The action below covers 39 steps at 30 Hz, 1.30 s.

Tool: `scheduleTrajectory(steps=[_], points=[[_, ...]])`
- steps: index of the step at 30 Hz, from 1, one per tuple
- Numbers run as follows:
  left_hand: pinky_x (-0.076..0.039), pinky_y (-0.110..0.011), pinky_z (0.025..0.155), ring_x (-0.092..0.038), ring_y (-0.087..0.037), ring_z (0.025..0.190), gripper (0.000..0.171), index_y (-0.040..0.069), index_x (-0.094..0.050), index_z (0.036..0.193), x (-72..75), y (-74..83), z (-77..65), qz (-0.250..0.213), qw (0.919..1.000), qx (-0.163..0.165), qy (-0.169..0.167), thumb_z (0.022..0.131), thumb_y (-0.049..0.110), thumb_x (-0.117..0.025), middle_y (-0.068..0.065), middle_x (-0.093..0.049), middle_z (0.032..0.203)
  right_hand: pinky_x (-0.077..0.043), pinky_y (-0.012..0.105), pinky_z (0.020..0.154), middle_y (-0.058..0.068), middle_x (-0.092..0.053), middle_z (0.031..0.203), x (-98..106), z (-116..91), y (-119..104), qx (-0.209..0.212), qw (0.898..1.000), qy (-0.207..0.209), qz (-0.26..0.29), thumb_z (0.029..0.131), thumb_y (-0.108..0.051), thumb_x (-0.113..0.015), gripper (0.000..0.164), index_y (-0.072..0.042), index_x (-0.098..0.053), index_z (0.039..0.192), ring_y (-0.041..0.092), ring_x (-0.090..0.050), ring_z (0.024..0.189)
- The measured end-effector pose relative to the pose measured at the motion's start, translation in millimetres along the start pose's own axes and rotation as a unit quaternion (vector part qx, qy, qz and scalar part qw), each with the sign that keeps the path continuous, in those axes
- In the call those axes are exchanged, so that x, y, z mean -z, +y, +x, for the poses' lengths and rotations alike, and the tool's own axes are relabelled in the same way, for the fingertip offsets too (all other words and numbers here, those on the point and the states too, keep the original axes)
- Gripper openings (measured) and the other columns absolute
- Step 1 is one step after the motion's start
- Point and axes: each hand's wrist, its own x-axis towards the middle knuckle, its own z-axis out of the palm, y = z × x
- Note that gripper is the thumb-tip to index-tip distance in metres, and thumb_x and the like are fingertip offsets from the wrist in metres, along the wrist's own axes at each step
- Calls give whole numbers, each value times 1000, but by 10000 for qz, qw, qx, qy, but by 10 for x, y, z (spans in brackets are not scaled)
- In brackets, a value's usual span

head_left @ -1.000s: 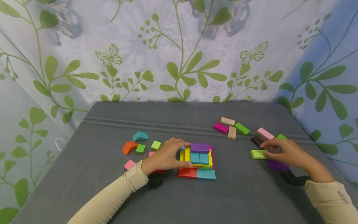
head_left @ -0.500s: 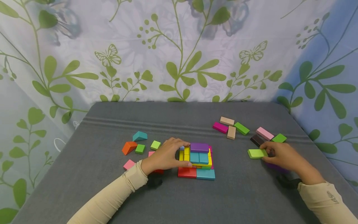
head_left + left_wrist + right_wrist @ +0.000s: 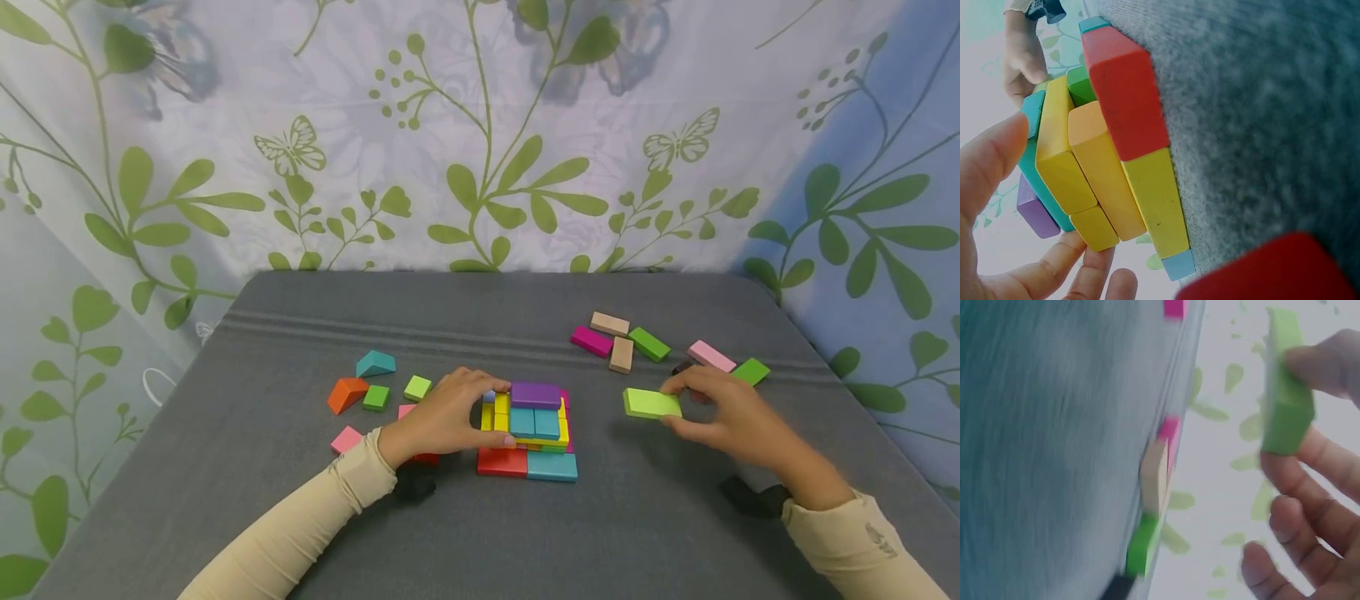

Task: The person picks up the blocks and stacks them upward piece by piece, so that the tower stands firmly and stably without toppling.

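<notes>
A layered stack of coloured wooden blocks (image 3: 535, 425) stands mid-table, with a purple block (image 3: 536, 395) on top. My left hand (image 3: 448, 414) holds the stack from its left side, thumb at the front and fingers at the back. In the left wrist view that thumb lies beside a teal block (image 3: 1034, 112), and fingertips meet the lower yellow block (image 3: 1094, 228). Right of the stack, my right hand (image 3: 738, 414) pinches a light green block (image 3: 651, 403) by one end, above the table. The right wrist view shows the thumb on this block's face and other fingers behind it.
Blocks lie loose at the back right: beige (image 3: 621, 355), magenta (image 3: 592, 342), green (image 3: 649, 344) and pink (image 3: 712, 357). Left of the stack are a teal wedge (image 3: 376, 364), an orange wedge (image 3: 347, 396) and small green (image 3: 377, 398) and pink pieces (image 3: 347, 441). A patterned curtain (image 3: 360, 167) hangs behind the table.
My right hand has lifted the light green block from among the right-hand blocks and carried it left towards the stack. The left hand and the stack have stayed put.
</notes>
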Motion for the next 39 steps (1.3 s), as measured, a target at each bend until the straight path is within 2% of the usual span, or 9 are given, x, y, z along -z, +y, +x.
scheduleTrajectory(steps=[2,4,8,13,17,24,32,36,39], points=[[-42,-58,112,-53,-34,133,72,4,-64,147,4,1,0,2,10000,-16,4,92,44,-85,-13,-65,146,-48,16,77,-5,-71,100,-65,51,-97,246,9989,226,315,70,-5,-100,47,-14,-76,109,9,-58,86],[-42,-58,112,-53,-34,133,72,4,-64,147,8,1,3,-3,10000,-23,7,92,44,-85,-13,-65,146,-48,15,81,-4,-72,102,-140,105,-195,438,9968,395,543,80,-21,-99,38,-15,-77,110,9,-59,89],[-42,-58,112,-53,-34,133,72,4,-64,148,10,-2,12,-15,10000,-33,26,92,44,-85,-13,-65,146,-47,13,87,-4,-75,104,-292,195,-373,659,9930,572,800,98,-50,-79,38,-15,-78,112,14,-62,92],[-41,-58,112,-53,-35,133,71,4,-64,148,7,-11,14,-37,10000,-56,41,92,44,-84,-13,-65,147,-47,17,87,-4,-76,105,-474,278,-532,915,9910,614,754,104,-54,-66,42,-15,-77,112,18,-62,92],[-42,-58,111,-53,-34,133,71,4,-64,148,9,-8,9,-64,10000,-63,25,93,43,-84,-12,-65,147,-50,22,84,-6,-76,104,-580,335,-625,1005,9911,587,648,105,-53,-66,41,-15,-78,110,15,-61,94],[-42,-57,112,-53,-33,132,71,4,-64,148,11,-4,7,-35,10000,-47,24,93,45,-83,-12,-65,147,-57,37,77,-6,-76,103,-691,419,-749,1035,9920,578,439,99,-43,-81,30,-15,-80,108,15,-61,95],[-42,-57,112,-53,-34,133,71,3,-65,147,14,2,5,-3,10000,-74,56,93,45,-84,-12,-66,146,-54,33,76,-2,-71,104,-784,516,-805,1190,9892,768,386,104,-51,-67,39,-15,-80,105,17,-59,93],[-42,-57,112,-53,-34,133,70,2,-65,147,18,12,4,-31,9999,-85,67,92,43,-84,-13,-66,145,-54,34,74,0,-70,104,-800,549,-816,1206,9895,720,332,98,-42,-81,30,-13,-79,104,17,-57,91],[-42,-58,112,-53,-36,133,71,2,-65,146,18,18,7,-6,9999,-87,78,92,42,-85,-14,-66,145,-55,36,71,1,-69,102,-801,570,-824,1147,9907,680,270,85,-28,-96,28,-12,-79,102,16,-57,90]])
